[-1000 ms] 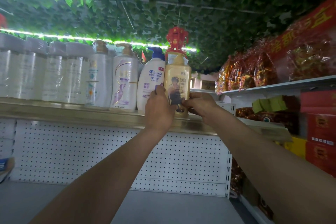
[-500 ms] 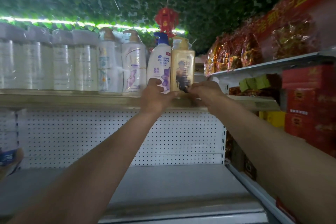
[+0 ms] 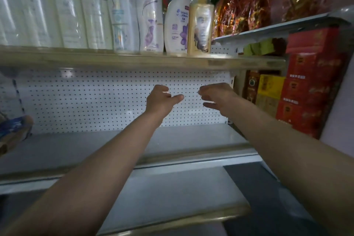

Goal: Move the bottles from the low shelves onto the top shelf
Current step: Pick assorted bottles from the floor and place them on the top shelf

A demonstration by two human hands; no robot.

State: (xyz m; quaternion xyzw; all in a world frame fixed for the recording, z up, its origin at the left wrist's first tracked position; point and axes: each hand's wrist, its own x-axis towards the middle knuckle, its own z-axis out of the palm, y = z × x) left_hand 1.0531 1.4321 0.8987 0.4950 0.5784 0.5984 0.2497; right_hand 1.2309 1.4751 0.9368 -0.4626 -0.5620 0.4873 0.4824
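Top shelf [image 3: 134, 61]: runs across the view from 9 o'clock to 3 o'clock, above both hands.
White bottles [image 3: 57, 17]: a packed row on the shelf at 10 to 11 o'clock.
Pump bottles [image 3: 138, 23]: two pale ones with purple print, upright at 12 o'clock.
Blue-capped bottle [image 3: 177, 25]: upright, just beside them.
Yellow bottle [image 3: 200, 25]: upright at 1 o'clock, last in the row, touching the blue-capped bottle.
Left hand [image 3: 161, 98]: below the shelf, in front of the pegboard [image 3: 86, 101], fingers loosely curled, holding nothing.
Right hand [image 3: 215, 95]: level with the left, near it, relaxed, grasping nothing.
Red boxes [image 3: 310, 82]: stacked at 3 o'clock.
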